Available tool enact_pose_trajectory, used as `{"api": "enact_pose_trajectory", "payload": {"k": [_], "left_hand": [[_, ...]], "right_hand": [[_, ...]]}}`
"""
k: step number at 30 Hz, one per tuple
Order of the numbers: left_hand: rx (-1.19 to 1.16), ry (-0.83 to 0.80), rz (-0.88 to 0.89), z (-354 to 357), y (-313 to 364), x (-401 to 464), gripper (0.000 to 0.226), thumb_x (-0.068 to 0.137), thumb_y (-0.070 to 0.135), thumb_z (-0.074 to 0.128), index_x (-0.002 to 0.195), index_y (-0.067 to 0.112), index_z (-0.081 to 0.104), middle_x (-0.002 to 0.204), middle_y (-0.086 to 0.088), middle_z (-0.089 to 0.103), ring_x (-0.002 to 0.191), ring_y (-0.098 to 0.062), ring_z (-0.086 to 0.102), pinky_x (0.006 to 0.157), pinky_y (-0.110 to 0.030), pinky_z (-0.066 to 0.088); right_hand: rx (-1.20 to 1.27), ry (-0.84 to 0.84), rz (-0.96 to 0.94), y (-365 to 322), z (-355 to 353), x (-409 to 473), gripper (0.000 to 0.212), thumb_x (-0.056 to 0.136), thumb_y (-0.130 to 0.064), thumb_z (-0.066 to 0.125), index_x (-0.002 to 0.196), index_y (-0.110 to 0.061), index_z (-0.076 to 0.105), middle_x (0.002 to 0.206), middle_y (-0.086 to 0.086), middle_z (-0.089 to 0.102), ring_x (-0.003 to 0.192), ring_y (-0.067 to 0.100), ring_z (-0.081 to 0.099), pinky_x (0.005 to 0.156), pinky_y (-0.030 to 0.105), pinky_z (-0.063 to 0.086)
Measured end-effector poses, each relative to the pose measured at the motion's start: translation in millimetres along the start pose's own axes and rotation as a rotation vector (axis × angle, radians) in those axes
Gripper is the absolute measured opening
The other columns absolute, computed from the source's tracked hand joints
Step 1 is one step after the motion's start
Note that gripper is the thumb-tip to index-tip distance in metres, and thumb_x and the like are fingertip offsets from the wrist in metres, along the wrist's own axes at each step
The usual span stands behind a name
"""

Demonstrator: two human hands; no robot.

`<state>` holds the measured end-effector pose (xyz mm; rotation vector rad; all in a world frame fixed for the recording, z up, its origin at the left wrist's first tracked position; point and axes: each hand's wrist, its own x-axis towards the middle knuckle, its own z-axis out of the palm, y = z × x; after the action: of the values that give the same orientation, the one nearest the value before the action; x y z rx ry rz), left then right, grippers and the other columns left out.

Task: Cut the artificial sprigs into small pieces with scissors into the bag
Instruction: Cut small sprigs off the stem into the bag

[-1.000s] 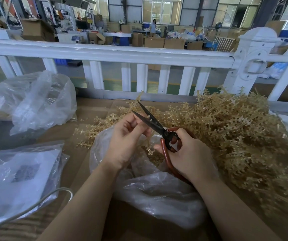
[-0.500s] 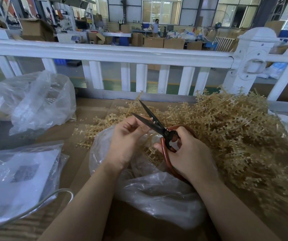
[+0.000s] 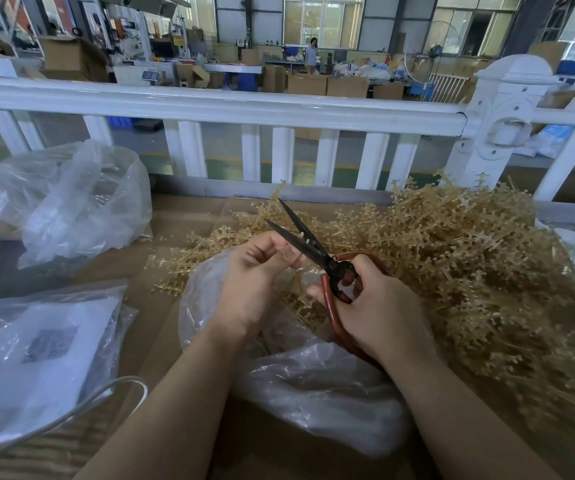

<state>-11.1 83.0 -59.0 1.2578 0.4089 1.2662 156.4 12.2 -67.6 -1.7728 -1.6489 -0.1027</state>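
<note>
Hands: two, a left hand [image 3: 251, 289] and a right hand [image 3: 379, 306].

Scissors [image 3: 308, 245]: one pair, black blades, red-brown handles.

Clear plastic bags: three. One open bag [image 3: 314, 386] under the hands; one crumpled bag [image 3: 71, 199] at the far left; one flat bag [image 3: 36, 351] at the near left with a white sheet inside.

Artificial sprigs [image 3: 469, 265]: one large tan heap, too tangled and too many to count singly.

White cable [image 3: 81, 407]: one, at the near left.

White fence post [image 3: 501, 123]: one.

Distant person [image 3: 312, 53]: one.
</note>
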Motion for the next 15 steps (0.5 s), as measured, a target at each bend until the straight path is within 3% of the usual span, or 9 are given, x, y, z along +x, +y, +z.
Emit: {"api": "enact_pose_trajectory", "payload": {"k": [6, 9, 15], "left_hand": [[0.098, 0.022, 0.070, 0.7, -0.7, 0.9, 0.009, 0.095, -0.003, 0.055, 0.095, -0.011, 0.057, 0.074, 0.000, 0.068, 0.072, -0.010, 0.063, 0.066, -0.023, 0.054], [0.150, 0.029, 0.129, 0.8, 1.6, 1.2, 0.008, 0.093, -0.003, 0.058, 0.096, -0.001, 0.064, 0.077, 0.003, 0.071, 0.071, -0.007, 0.064, 0.069, -0.019, 0.053], [0.154, 0.045, 0.117, -0.9, 2.8, 2.2, 0.007, 0.091, 0.002, 0.060, 0.087, 0.003, 0.065, 0.073, 0.000, 0.068, 0.070, -0.010, 0.062, 0.072, -0.022, 0.052]], "right_hand": [[0.015, -0.006, 0.001, -0.5, -0.2, 0.6, 0.077, 0.066, -0.103, 0.025, 0.089, -0.034, 0.049, 0.071, -0.021, 0.063, 0.060, -0.004, 0.058, 0.048, 0.014, 0.039], [-0.004, -0.003, -0.001, -0.9, 0.0, 0.9, 0.075, 0.067, -0.102, 0.029, 0.091, -0.034, 0.051, 0.072, -0.022, 0.062, 0.060, -0.004, 0.056, 0.048, 0.013, 0.037], [0.009, 0.015, -0.023, -1.7, 0.0, 0.4, 0.069, 0.070, -0.101, 0.029, 0.091, -0.039, 0.051, 0.070, -0.026, 0.060, 0.058, -0.007, 0.053, 0.050, 0.010, 0.036]]}}
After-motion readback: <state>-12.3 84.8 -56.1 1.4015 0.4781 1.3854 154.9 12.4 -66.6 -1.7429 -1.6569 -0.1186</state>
